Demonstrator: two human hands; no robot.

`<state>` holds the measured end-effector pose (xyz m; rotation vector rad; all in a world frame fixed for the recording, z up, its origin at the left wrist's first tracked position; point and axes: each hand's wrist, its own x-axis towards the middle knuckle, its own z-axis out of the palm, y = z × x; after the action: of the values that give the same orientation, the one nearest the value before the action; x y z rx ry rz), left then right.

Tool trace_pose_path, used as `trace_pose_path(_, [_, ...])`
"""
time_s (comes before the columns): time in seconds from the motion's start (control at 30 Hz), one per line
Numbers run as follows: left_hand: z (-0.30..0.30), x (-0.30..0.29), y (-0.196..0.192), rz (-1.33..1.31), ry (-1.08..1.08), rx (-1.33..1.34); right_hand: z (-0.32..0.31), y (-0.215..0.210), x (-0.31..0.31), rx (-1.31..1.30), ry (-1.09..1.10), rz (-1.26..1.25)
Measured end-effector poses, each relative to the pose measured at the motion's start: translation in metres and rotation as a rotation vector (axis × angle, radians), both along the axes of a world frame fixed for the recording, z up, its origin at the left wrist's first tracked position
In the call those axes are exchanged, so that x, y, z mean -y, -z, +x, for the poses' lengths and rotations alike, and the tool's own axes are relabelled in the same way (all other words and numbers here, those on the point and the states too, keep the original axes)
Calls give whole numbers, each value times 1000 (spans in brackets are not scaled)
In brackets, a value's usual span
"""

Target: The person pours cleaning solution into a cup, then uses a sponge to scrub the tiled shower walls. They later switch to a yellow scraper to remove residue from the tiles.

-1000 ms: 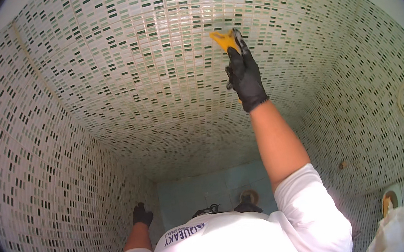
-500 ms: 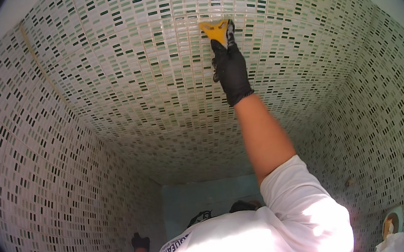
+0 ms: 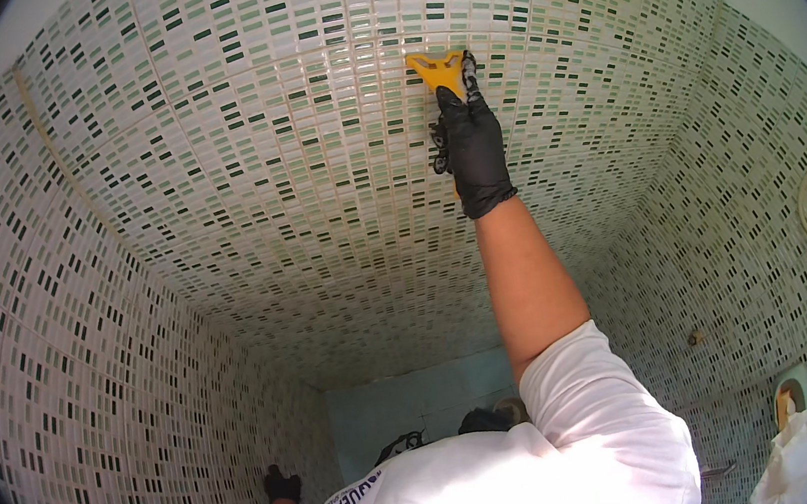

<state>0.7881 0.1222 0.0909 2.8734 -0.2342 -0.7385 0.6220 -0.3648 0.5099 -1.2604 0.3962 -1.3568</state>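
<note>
The right grip (image 3: 477, 154) holds a yellow scraper (image 3: 443, 76) at the tiled wall (image 3: 301, 154); I can't tell about the left grip (image 3: 282, 485), or which bits are done or left

1 head-worn fisheye view looks down from close above the white shirt (image 3: 511, 470), facing the tiled wall (image 3: 316, 192).

White short-sleeved shirt (image 3: 567, 433), black-gloved fingers (image 3: 472, 85)
</note>
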Motion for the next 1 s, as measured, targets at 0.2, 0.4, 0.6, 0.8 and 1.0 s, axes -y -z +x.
trace_pose_path(0.2, [27,3,2,-46,170,-4,-1,-6,10,13,38,5])
trace_pose_path(0.4, [30,32,-6,-195,322,-52,0,-9,0,1,46,34])
trace_pose_path(0.6, [38,49,17,-267,458,34,4,-11,-3,23,29,-9])
trace_pose_path(0.8, [40,67,-16,-215,355,-64,2,2,-5,-38,22,52])
trace_pose_path(1.0, [37,60,-14,-149,359,-38,-8,6,6,-175,-23,0])
